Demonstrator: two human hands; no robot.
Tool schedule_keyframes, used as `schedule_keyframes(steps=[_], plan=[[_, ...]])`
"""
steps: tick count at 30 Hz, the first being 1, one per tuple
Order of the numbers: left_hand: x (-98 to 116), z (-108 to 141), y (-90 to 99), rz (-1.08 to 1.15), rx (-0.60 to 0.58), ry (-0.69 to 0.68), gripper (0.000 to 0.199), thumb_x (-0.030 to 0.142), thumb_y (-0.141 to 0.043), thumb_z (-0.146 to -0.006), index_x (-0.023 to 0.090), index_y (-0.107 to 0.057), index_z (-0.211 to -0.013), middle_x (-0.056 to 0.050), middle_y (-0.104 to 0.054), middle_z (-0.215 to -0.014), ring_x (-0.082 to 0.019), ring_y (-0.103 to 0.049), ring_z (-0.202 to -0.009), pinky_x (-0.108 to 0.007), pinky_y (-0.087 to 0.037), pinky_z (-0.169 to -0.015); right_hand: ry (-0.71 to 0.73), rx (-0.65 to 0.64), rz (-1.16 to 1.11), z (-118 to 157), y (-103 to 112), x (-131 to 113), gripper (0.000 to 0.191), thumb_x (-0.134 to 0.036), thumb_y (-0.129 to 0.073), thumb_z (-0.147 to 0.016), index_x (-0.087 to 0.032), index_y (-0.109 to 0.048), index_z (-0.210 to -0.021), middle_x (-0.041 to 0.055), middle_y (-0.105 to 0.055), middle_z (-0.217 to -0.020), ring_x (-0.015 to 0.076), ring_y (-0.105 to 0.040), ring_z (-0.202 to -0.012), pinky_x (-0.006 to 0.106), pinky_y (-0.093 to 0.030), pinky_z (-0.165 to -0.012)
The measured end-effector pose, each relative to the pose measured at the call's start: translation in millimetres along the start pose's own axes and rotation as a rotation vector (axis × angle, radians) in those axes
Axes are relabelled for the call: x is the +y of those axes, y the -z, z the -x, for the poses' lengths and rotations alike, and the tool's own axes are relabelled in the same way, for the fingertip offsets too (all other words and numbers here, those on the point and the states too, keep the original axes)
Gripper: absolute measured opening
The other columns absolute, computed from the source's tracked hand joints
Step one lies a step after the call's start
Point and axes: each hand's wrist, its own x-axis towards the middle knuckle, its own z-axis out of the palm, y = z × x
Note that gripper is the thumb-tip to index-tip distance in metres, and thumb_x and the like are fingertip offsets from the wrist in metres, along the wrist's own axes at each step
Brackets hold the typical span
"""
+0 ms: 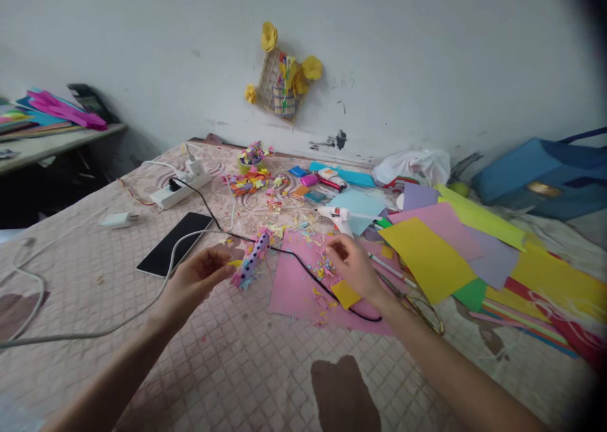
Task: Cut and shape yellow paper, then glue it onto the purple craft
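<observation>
My left hand (202,277) is closed, its fingertips pinching a small yellow paper piece (234,263). This piece meets the side of a purple paper roll (255,256) with black dots and fringed ends; whether the two are joined I cannot tell. The roll is tilted, over the black cable (303,264). My right hand (353,261) hovers above a pink paper sheet (289,286) strewn with colourful scraps (325,269). Its fingers are curled together, and what they hold, if anything, is hidden. Below that hand lies a yellow paper square (346,294).
Left are a dark phone (174,245), a power strip (183,190) and white cables. A white glue gun (342,217) lies behind my right hand, scissors (422,308) beside my forearm. Coloured sheets (427,255) cover the right side. A scrap-filled bowl (251,163) stands at the back.
</observation>
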Motion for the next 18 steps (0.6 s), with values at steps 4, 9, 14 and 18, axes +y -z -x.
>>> schedule_keyframes(steps=[4, 9, 14, 18], plan=[[-2, -7, -3.9, 0.036, -0.054, -0.009, 0.024, 0.030, -0.068, -0.070, 0.018, -0.059, -0.088, -0.003, -0.063, -0.086, -0.016, -0.060, -0.078, -0.031, -0.050, -0.070, 0.066, -0.197, -0.120, -30, -32, -25, 0.012, -0.016, -0.048, -0.081, -0.018, -0.058, -0.086, 0.0035, -0.059, -0.083, 0.0132, -0.054, -0.072, 0.023, -0.043, -0.061], [-5, -11, -4.5, 0.088, -0.094, -0.012, 0.023, 0.027, -0.068, -0.070, 0.017, -0.058, -0.088, -0.003, -0.062, -0.086, -0.013, -0.060, -0.077, -0.027, -0.049, -0.069, 0.073, -0.258, -0.119, -72, -66, -31, 0.013, -0.011, -0.050, -0.078, -0.016, -0.060, -0.085, 0.0029, -0.061, -0.080, 0.0120, -0.054, -0.069, 0.023, -0.041, -0.061], [0, -15, -1.3, 0.079, -0.095, 0.023, 0.023, 0.026, -0.066, -0.072, 0.017, -0.056, -0.090, -0.003, -0.063, -0.088, -0.012, -0.061, -0.073, -0.025, -0.048, -0.066, 0.064, -0.261, -0.106, -83, -79, -29, 0.011, -0.011, -0.051, -0.077, -0.015, -0.060, -0.081, 0.0027, -0.062, -0.077, 0.0112, -0.052, -0.064, 0.022, -0.039, -0.060], [6, -24, -4.0, 0.048, -0.130, 0.009, 0.023, 0.026, -0.065, -0.072, 0.017, -0.055, -0.091, -0.002, -0.062, -0.083, -0.013, -0.061, -0.070, -0.024, -0.048, -0.060, 0.071, -0.252, -0.099, -73, -75, -27, 0.011, -0.013, -0.049, -0.079, -0.015, -0.060, -0.080, 0.0023, -0.062, -0.075, 0.0113, -0.053, -0.064, 0.021, -0.039, -0.058]])
